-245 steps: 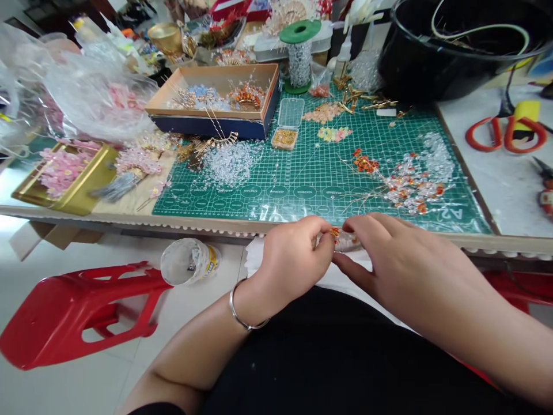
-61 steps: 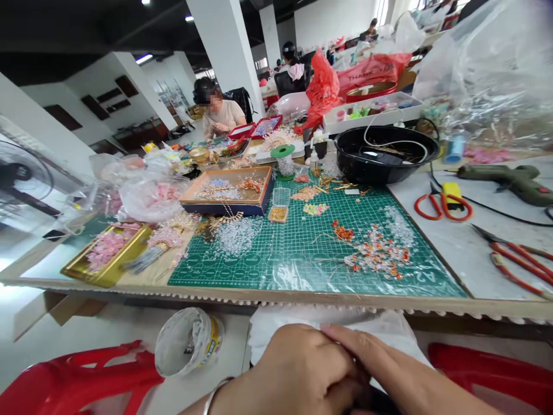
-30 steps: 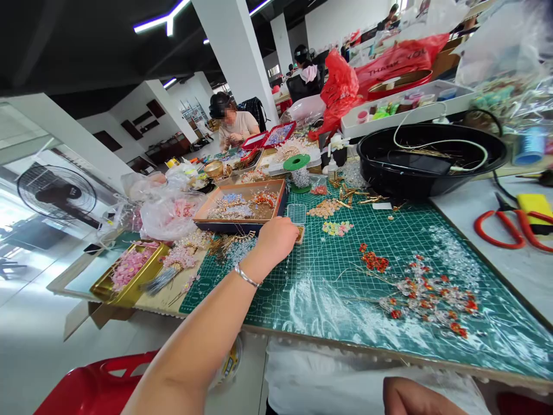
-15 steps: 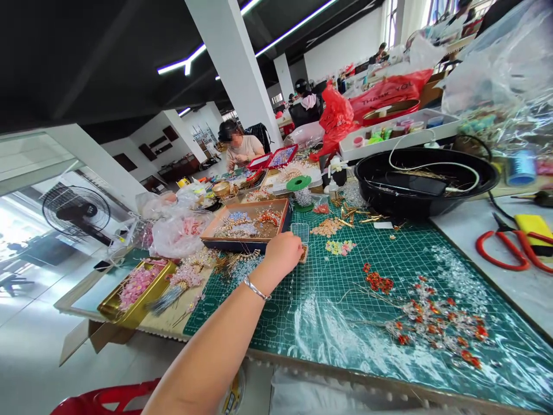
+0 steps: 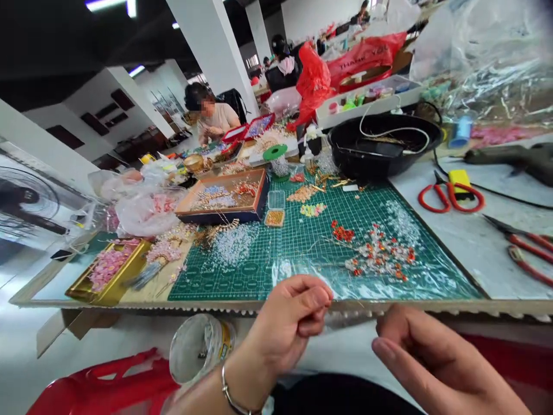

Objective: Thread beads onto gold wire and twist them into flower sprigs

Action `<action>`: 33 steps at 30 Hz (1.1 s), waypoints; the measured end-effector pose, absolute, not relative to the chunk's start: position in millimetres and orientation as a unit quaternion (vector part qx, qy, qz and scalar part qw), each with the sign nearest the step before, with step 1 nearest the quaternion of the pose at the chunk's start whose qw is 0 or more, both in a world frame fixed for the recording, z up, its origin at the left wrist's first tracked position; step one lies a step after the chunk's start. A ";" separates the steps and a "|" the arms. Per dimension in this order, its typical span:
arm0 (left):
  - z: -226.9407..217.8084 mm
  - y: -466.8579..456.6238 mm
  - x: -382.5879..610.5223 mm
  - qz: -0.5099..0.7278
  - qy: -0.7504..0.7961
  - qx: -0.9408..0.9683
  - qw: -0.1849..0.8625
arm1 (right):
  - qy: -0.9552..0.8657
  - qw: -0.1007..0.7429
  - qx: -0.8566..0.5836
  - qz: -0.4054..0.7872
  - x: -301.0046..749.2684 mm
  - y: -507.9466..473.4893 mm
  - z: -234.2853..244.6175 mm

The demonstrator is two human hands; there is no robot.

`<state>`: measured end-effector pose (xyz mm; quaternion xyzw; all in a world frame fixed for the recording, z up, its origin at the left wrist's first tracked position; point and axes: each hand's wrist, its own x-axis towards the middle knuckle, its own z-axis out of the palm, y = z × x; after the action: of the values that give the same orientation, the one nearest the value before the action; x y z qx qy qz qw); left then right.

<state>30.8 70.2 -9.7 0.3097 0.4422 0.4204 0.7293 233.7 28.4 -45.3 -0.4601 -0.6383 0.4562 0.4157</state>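
My left hand (image 5: pixel 296 314), with a silver bangle at the wrist, is held in front of the table's near edge. Its thumb and fingertips are pinched; whatever is between them is too small to name. To its right is my right hand (image 5: pixel 436 357), fingers curled and thumb close to the index finger; I cannot make out what it grips. Beyond them, on the green cutting mat (image 5: pixel 259 282), lies a small clear box of gold-coloured beads (image 5: pixel 275 218) with its lid (image 5: pixel 276 199) raised. Wired sprays of red and clear beads (image 5: pixel 382 253) lie to the right.
A shallow box (image 5: pixel 220 216) of beaded pieces stands at the mat's back left, beside a green spool (image 5: pixel 275 152). Red-handled pliers (image 5: pixel 531 248), cutters (image 5: pixel 451 199) and a black basin (image 5: pixel 380 150) are rightward. A gold tray (image 5: pixel 129 276) holds pink flowers. A bucket (image 5: pixel 201 349) stands below.
My left hand has drawn back from the small bead box to the table's near edge and is pinched. My right hand has come into view. The camera has tilted downward.
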 end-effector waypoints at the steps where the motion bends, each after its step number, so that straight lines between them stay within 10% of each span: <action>1: -10.8 58.9 35.4 0.417 0.421 0.257 0.763 | -0.657 0.426 -0.453 0.426 232.7 27.0 -37.1; 33: -10.8 33.6 44.8 0.359 0.353 0.192 0.842 | -0.778 0.442 -0.395 0.206 216.6 16.5 -3.2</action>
<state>44.8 33.6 -10.8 0.1924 0.3530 0.3589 0.8424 216.6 16.5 -3.2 -0.3953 -0.7785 0.2063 0.4417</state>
